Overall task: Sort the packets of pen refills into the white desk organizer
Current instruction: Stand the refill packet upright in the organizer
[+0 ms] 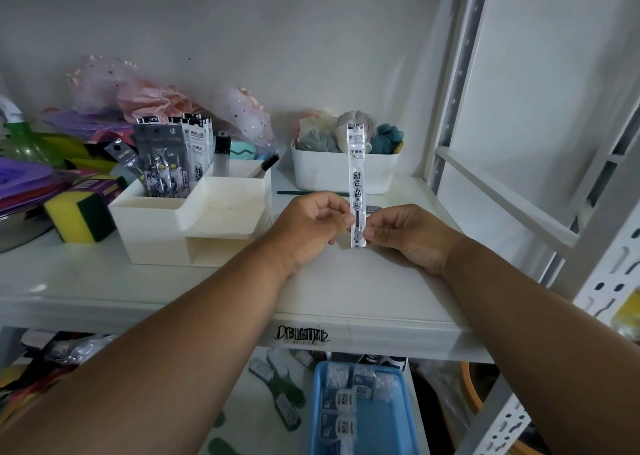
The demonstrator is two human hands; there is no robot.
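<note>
I'm looking at a white shelf (207, 291) in a metal rack, where the white desk organizer (194, 219) stands left of centre with several refill packets (173, 156) upright in its far-left compartment, a yellow-green sponge (81, 217) to its left and a white bin of cloths (343, 167) farther right. Both grips are closed on one refill packet (357, 184), held upright just right of the organizer: my left hand (311, 226) pinches its lower part from the left, my right hand (408, 236) from the right.
</note>
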